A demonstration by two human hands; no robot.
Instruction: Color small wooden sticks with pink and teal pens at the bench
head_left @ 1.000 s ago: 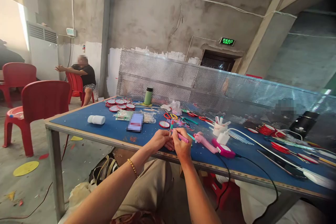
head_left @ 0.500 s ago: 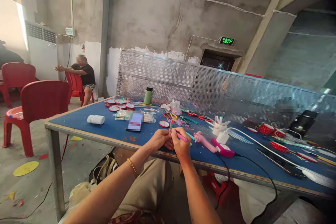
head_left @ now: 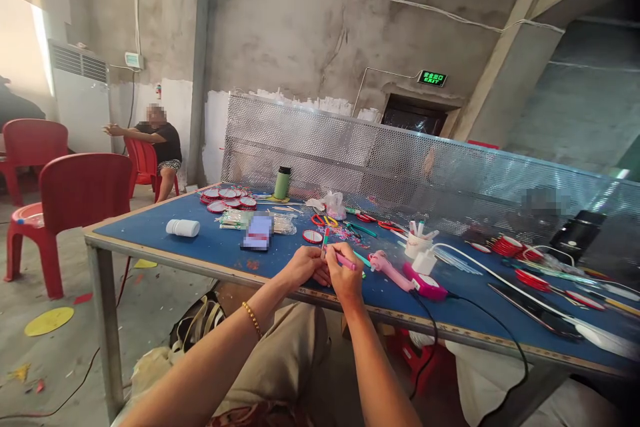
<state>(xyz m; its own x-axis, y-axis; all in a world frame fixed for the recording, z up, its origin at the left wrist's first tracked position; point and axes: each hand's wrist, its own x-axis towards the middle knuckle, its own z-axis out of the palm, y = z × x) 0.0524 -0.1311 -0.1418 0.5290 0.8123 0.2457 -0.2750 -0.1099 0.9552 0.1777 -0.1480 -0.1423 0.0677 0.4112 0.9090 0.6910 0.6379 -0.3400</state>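
Both my hands meet at the near edge of a blue table (head_left: pixel 210 247). My left hand (head_left: pixel 305 267), with a bead bracelet on its wrist, is closed in a pinch around the lower end of a thin red-and-green stick (head_left: pixel 325 238) that points up. My right hand (head_left: pixel 345 273) is closed around a pink pen-like tool (head_left: pixel 346 261), whose tip rests against the stick. A round red-rimmed disc (head_left: pixel 313 236) lies just beyond my fingers.
Right of my hands lie a pink glue gun (head_left: pixel 393 269) and a magenta plug (head_left: pixel 426 282) with a black cable. A stack of red discs (head_left: pixel 227 199), a white bottle (head_left: pixel 183 227), a green flask (head_left: pixel 283 183) and scissors (head_left: pixel 325 220) lie farther back. A perforated metal screen (head_left: pixel 400 167) backs the table. A seated person (head_left: pixel 160 140) and red chairs (head_left: pixel 75 200) are at the left.
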